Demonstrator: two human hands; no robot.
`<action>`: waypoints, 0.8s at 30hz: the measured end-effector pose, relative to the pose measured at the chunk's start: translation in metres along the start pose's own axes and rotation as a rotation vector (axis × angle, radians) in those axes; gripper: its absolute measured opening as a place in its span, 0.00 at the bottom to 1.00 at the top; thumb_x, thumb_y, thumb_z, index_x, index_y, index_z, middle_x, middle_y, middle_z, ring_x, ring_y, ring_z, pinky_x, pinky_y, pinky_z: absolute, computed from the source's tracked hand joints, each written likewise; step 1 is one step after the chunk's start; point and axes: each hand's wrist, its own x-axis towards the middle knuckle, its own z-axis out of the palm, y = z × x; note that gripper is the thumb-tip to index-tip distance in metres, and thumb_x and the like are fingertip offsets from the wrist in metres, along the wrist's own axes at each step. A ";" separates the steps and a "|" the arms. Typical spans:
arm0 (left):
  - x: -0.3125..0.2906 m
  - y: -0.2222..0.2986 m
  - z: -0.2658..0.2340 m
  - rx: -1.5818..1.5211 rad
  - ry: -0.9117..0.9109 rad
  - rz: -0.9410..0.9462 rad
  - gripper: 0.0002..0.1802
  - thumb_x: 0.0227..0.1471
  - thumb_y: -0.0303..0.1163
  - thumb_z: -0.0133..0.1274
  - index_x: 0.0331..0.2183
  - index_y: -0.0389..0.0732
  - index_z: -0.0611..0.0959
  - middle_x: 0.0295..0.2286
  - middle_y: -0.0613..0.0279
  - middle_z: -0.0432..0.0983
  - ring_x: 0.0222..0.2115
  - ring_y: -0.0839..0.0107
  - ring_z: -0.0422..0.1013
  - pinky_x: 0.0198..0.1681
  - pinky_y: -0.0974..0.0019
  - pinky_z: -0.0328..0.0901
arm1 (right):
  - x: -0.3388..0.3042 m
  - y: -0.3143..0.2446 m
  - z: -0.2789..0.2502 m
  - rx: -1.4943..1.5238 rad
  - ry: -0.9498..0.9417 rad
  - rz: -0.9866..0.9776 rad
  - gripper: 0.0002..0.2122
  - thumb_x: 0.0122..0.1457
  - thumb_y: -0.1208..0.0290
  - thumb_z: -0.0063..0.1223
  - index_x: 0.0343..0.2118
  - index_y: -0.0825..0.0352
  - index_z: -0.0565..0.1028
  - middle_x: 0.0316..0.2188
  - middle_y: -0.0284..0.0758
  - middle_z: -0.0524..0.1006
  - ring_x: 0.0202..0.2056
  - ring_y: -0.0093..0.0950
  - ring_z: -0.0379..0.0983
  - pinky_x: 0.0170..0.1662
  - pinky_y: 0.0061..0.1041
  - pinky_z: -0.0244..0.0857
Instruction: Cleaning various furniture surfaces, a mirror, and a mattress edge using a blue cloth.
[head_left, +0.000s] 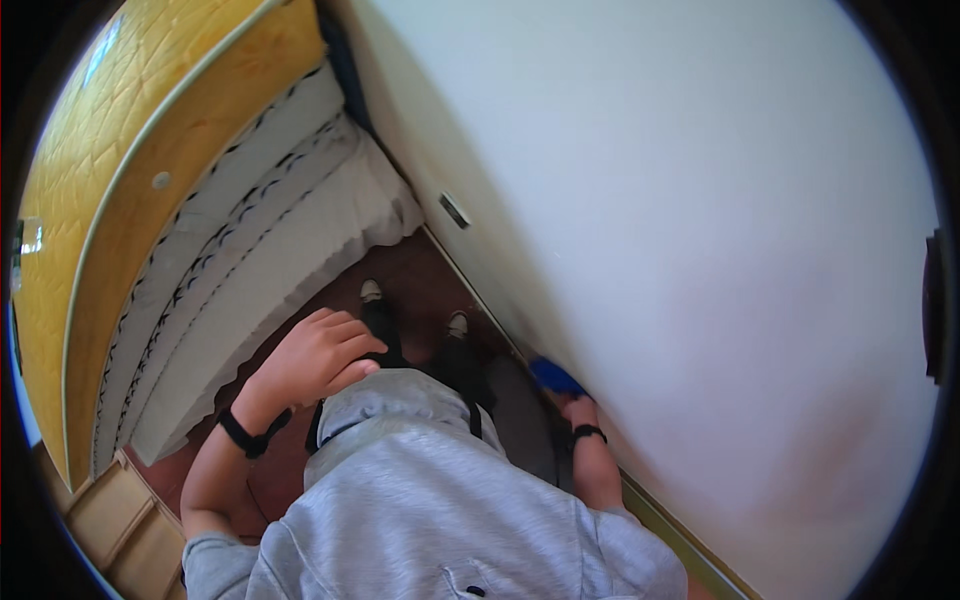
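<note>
My left hand [325,352] hovers in front of my waist, palm down, its fingers loosely bent and the thumb apart. Nothing shows in it. Low on my right side, close to the white wall, my right hand [579,408] is closed at the end of a flat blue object with a rounded outline [555,376]. Its exact kind cannot be made out. This blue piece is at the foot of the wall, touching or almost touching it. The fingers of that hand are partly hidden.
At left stands a bed with a yellow quilted mattress [160,100] above a white, black-patterned cloth [270,250]. A white wall [720,200] with an outlet [454,210] runs along my right. Dark red floor [420,265] lies between, and a wooden piece [115,520] is at lower left.
</note>
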 end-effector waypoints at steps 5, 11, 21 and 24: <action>0.062 0.051 0.072 -0.013 -0.049 0.211 0.20 0.62 0.48 0.44 0.37 0.43 0.82 0.31 0.61 0.76 0.35 0.61 0.71 0.43 0.58 0.65 | -0.088 0.209 -0.013 0.224 0.342 0.360 0.23 0.54 0.62 0.53 0.49 0.74 0.75 0.52 0.55 0.73 0.57 0.49 0.67 0.60 0.38 0.58; 0.065 0.081 0.117 -0.055 -0.156 0.263 0.20 0.63 0.48 0.43 0.36 0.43 0.81 0.30 0.62 0.75 0.34 0.61 0.71 0.42 0.59 0.65 | -0.130 0.383 -0.003 -0.030 0.434 0.333 0.16 0.53 0.66 0.55 0.41 0.72 0.78 0.41 0.55 0.77 0.48 0.52 0.72 0.52 0.42 0.66; -0.036 0.082 0.097 -0.032 -0.114 -0.023 0.22 0.63 0.49 0.41 0.37 0.42 0.82 0.32 0.59 0.76 0.36 0.57 0.71 0.44 0.56 0.64 | -0.042 0.322 0.041 -0.231 0.346 0.082 0.17 0.55 0.59 0.56 0.35 0.73 0.79 0.40 0.52 0.78 0.45 0.50 0.74 0.50 0.43 0.68; -0.084 0.087 0.088 -0.062 0.006 -0.128 0.20 0.62 0.46 0.43 0.37 0.43 0.82 0.32 0.59 0.76 0.36 0.57 0.71 0.43 0.56 0.64 | 0.000 0.195 0.047 -0.193 0.274 -0.044 0.18 0.56 0.57 0.56 0.33 0.73 0.78 0.38 0.54 0.78 0.43 0.53 0.74 0.48 0.45 0.68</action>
